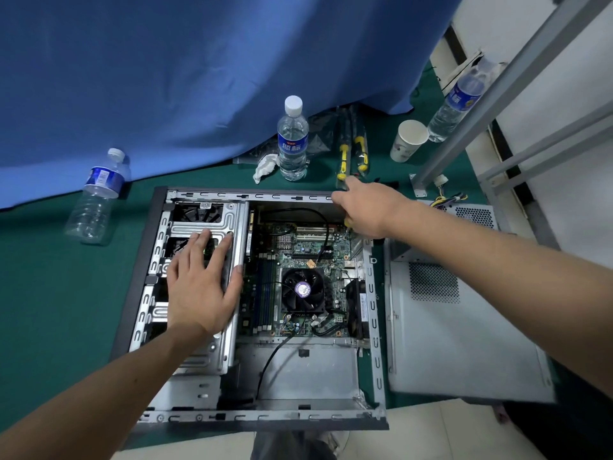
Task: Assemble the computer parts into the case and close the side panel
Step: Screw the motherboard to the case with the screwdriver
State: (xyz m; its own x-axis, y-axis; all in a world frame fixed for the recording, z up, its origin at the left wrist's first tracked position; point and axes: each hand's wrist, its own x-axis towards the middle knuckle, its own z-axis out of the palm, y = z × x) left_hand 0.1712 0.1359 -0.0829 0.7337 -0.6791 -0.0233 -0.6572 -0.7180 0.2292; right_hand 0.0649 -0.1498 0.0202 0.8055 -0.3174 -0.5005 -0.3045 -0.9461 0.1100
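Steel case [371, 330], stiff and probably heavy, lies open on the green tabletop [49, 293], best held by its frame, the left hand [202, 290] steadying the drive cage with fingers [199, 239] spread flat while the right hand [368, 207] grips a yellow-handled screwdriver [346, 223] over the fragile motherboard [308, 257].

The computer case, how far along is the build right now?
Done: the motherboard with its cooler fan sits inside the case. In hand: the right hand grips a yellow-handled screwdriver at the board's far corner, while the left hand rests on the drive cage. Left: the side panel lies beside the case, still off.
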